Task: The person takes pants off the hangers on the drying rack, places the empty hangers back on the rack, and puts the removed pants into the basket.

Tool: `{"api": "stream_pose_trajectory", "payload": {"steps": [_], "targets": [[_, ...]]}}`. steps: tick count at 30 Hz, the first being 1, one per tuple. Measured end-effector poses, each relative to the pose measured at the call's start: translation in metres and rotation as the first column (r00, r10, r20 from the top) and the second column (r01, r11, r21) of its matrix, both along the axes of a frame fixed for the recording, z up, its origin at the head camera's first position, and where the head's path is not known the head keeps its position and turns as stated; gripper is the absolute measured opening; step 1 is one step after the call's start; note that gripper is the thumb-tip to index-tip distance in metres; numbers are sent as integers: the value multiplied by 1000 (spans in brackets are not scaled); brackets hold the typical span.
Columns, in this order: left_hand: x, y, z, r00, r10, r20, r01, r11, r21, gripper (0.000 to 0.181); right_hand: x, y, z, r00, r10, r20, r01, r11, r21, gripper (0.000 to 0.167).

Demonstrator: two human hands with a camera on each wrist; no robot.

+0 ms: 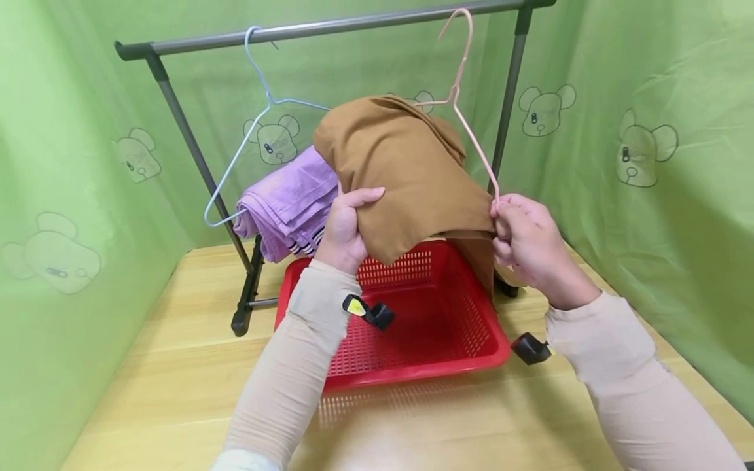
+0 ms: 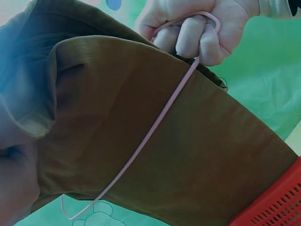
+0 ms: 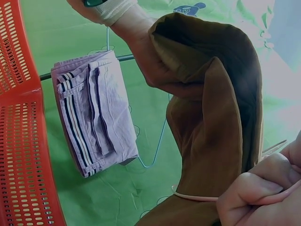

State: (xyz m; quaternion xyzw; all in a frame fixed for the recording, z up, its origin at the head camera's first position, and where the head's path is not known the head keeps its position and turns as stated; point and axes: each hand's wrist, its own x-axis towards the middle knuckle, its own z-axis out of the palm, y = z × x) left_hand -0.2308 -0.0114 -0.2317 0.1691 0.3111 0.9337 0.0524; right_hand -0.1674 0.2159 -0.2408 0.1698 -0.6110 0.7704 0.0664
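Brown cloth trousers (image 1: 406, 170), folded over, drape across the lower bar of a pink wire hanger (image 1: 474, 137). My left hand (image 1: 344, 229) pinches the near edge of the brown cloth, thumb on top and fingers beneath. At the hanger's right corner, my right hand (image 1: 527, 242) grips the pink wire beside the cloth. In the left wrist view the hanger bar (image 2: 150, 132) crosses the brown fabric, and the right hand (image 2: 202, 33) curls round its end. The pink hook is at the rail; whether it bears on it I cannot tell.
A grey rail rack (image 1: 353, 23) stands behind. From it hangs a blue hanger (image 1: 235, 157) with a folded purple garment (image 1: 291, 203), striped along one edge. Below my hands, a red perforated basket (image 1: 412, 378) sits on the wooden table (image 1: 177, 379). Green curtains (image 1: 671, 216) enclose the sides.
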Motion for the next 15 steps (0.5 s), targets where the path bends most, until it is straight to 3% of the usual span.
{"api": "stream_pose_trajectory", "payload": {"steps": [6, 12, 15], "targets": [[2, -6, 3, 1000, -10, -19, 11, 999, 45, 55, 0, 0, 1, 1000, -19, 12, 18, 999, 35, 20], [5, -13, 5, 997, -59, 42, 59, 998, 19, 27, -1, 0, 0, 999, -27, 21, 26, 999, 35, 20], [6, -17, 6, 996, -78, 54, 76, 997, 27, 24, -1, 1, 1, 999, -30, 30, 29, 999, 32, 19]]}}
